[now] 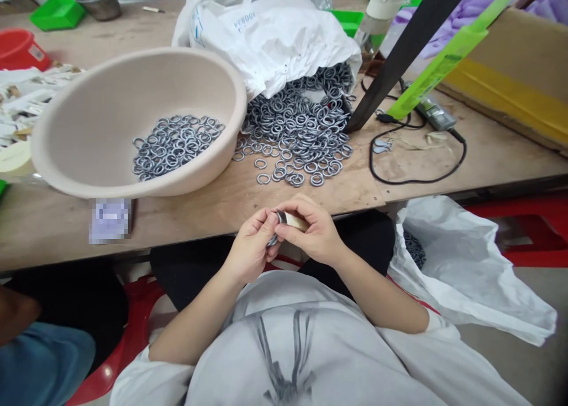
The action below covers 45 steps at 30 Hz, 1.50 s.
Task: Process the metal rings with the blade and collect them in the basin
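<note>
My left hand (pixel 252 243) is closed on a grey ring (pixel 271 240), partly covered by the fingers; whether more than one ring is in it I cannot tell. My right hand (pixel 313 228) grips a small knife (pixel 295 221) by its pale handle, its dark blade against the ring at my left thumb. Both hands meet above my lap, just off the table's front edge. Beyond them a heap of grey rings (pixel 302 122) spills from a white sack (pixel 275 39) onto the wooden table (pixel 213 216). More rings (pixel 173 145) lie inside a large beige basin (pixel 80 104).
To the right, an open white bag (pixel 461 246) with rings inside stands low beside me. A dark upright bar (pixel 399 57), a black cable (pixel 412 181) and a cardboard box (pixel 519 63) occupy the right side. Someone's blue-clothed arm (pixel 44 358) shows at lower left.
</note>
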Each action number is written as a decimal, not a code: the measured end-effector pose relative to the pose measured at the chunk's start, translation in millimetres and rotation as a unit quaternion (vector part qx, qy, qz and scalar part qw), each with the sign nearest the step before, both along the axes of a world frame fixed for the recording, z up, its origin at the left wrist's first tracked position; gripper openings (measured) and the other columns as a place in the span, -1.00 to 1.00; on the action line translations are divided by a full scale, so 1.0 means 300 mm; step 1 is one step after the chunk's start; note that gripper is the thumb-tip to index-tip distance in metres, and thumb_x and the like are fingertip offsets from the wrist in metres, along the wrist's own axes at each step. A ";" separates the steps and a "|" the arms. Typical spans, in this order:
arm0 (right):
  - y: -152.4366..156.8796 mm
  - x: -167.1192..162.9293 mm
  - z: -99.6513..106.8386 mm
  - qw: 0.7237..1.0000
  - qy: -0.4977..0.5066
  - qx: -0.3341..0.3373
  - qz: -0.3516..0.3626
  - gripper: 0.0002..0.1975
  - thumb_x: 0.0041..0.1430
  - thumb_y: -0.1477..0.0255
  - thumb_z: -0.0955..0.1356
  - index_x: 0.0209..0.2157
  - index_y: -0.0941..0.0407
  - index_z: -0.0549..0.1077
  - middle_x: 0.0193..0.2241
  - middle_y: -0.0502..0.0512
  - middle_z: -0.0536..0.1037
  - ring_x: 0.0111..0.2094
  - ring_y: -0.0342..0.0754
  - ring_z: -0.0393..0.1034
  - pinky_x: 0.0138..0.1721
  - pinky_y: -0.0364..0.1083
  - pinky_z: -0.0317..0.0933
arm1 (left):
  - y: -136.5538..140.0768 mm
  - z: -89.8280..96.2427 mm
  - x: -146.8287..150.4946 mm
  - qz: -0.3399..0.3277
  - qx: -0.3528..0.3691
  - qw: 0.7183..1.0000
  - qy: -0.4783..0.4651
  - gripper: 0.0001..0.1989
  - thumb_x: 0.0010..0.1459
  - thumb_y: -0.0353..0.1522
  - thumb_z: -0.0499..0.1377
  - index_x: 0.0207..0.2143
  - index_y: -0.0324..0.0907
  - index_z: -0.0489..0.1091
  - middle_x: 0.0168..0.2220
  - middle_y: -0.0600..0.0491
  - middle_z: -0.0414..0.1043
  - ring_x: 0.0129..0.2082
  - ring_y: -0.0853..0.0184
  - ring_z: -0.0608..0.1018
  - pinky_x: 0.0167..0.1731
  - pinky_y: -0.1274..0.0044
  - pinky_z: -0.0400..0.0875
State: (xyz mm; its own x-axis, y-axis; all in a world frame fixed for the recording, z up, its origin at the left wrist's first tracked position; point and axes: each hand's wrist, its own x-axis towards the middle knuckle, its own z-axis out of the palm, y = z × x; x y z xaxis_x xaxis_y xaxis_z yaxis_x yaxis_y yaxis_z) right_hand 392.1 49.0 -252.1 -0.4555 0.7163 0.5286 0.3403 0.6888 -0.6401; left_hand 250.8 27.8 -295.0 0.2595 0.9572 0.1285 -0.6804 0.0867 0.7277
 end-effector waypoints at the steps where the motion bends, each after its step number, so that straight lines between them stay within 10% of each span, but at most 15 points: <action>1: 0.008 0.002 0.006 1.000 -0.002 0.002 0.008 -0.74 0.20 0.22 0.43 -0.16 0.08 0.52 -0.36 0.03 0.46 -0.31 -0.08 0.36 -0.22 -0.07 0.26 | -0.001 -0.001 0.000 -0.006 0.003 1.000 0.003 -0.54 0.04 -0.03 0.35 -0.39 -0.19 0.28 -0.60 0.21 0.25 -0.73 0.59 0.19 -0.77 0.75 0.04; 5: 0.025 0.003 0.013 0.999 0.020 -0.002 -0.027 -0.61 0.36 0.09 0.26 -0.31 0.11 0.49 -0.44 0.02 0.43 -0.40 -0.10 0.33 -0.31 -0.10 0.21 | -0.009 -0.001 0.005 -0.004 -0.002 1.000 0.005 -0.51 0.06 -0.02 0.33 -0.50 -0.23 0.28 -0.65 0.17 0.24 -0.73 0.61 0.14 -0.76 0.75 -0.02; 14: -0.028 0.000 0.000 0.942 -0.229 0.235 -0.069 -0.51 0.38 0.10 0.22 -0.54 0.12 0.33 -0.55 -0.02 0.30 -0.52 -0.15 0.12 -0.45 -0.10 -0.08 | -0.018 0.004 0.014 0.067 -0.071 0.994 -0.038 -0.50 -0.05 -0.03 0.40 -0.51 -0.19 0.24 -0.69 0.25 0.11 -0.73 0.58 0.10 -0.78 0.74 -0.03; 24: 0.051 -0.053 0.015 0.955 -0.234 0.158 -0.090 -0.45 0.40 0.05 0.14 -0.54 0.12 0.30 -0.57 -0.01 0.34 -0.52 -0.14 0.20 -0.44 -0.12 -0.04 | -0.018 -0.022 -0.048 0.028 -0.052 0.998 -0.024 -0.50 -0.01 -0.04 0.37 -0.54 -0.20 0.22 -0.72 0.22 0.17 -0.74 0.59 0.11 -0.76 0.73 -0.04; 28: 0.184 -0.101 0.081 0.892 -0.329 0.160 -0.265 -0.57 0.38 0.10 0.22 -0.34 0.13 0.47 -0.37 0.13 0.51 -0.39 -0.03 0.34 -0.40 -0.10 -0.01 | -0.040 -0.046 -0.078 -0.009 -0.029 0.999 -0.010 -0.53 0.11 -0.06 0.29 -0.55 -0.22 0.25 -0.70 0.19 0.19 -0.74 0.59 0.17 -0.73 0.72 0.04; 32: 0.262 -0.142 0.116 0.840 -0.446 0.173 -0.255 -0.76 0.33 0.33 0.29 -0.08 0.12 0.51 -0.08 0.28 0.51 -0.22 0.09 0.43 -0.34 -0.05 0.12 | -0.028 -0.044 -0.122 0.065 -0.026 0.997 -0.022 -0.64 0.08 -0.13 0.34 -0.40 -0.26 0.39 -0.60 0.14 0.34 -0.74 0.57 0.27 -0.75 0.71 0.09; 35: 0.250 -0.136 0.117 0.900 -0.357 0.132 -0.212 -0.83 0.31 0.40 0.29 -0.21 0.15 0.50 -0.19 0.23 0.51 -0.25 0.06 0.41 -0.31 -0.05 0.16 | -0.008 -0.033 -0.149 0.099 -0.035 0.994 -0.035 -0.66 0.03 -0.25 0.37 -0.17 -0.23 0.45 -0.53 0.15 0.39 -0.70 0.54 0.32 -0.76 0.72 0.11; 38: 0.175 -0.110 0.093 0.987 -0.145 -0.058 -0.042 -0.67 0.35 0.19 0.26 -0.38 0.13 0.40 -0.48 0.05 0.41 -0.44 -0.08 0.32 -0.41 -0.10 0.16 | 0.009 -0.028 -0.131 0.109 -0.052 0.992 -0.041 -0.66 0.01 -0.20 0.39 -0.26 -0.22 0.43 -0.51 0.15 0.37 -0.68 0.54 0.32 -0.77 0.73 0.11; 41: 0.075 -0.097 0.035 0.965 0.008 -0.247 0.086 -0.56 0.28 -0.02 0.25 -0.38 0.08 0.33 -0.58 -0.06 0.33 -0.58 -0.14 0.24 -0.54 -0.14 0.16 | 0.025 -0.032 -0.063 0.122 -0.034 0.992 -0.023 -0.54 -0.03 -0.05 0.39 -0.33 -0.20 0.35 -0.52 0.17 0.35 -0.70 0.56 0.28 -0.80 0.72 0.05; 45: -0.002 -0.094 -0.052 0.984 0.084 -0.147 -0.058 -0.69 0.31 0.10 0.29 -0.31 0.06 0.32 -0.46 -0.02 0.43 -0.49 -0.11 0.35 -0.45 -0.12 0.27 | 0.036 -0.039 0.035 0.156 0.021 0.987 0.013 -0.51 0.03 0.05 0.31 -0.32 -0.14 0.28 -0.59 0.24 0.25 -0.71 0.54 0.24 -0.77 0.70 0.09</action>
State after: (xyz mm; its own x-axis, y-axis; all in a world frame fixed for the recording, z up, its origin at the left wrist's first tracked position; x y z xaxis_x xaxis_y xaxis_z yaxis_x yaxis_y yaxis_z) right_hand 363.9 48.3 -267.9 -0.2849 0.8918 0.3514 0.2775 0.4276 -0.8603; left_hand 261.3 38.5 -306.8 -0.0428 0.9851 0.1666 -0.6501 -0.1541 0.7441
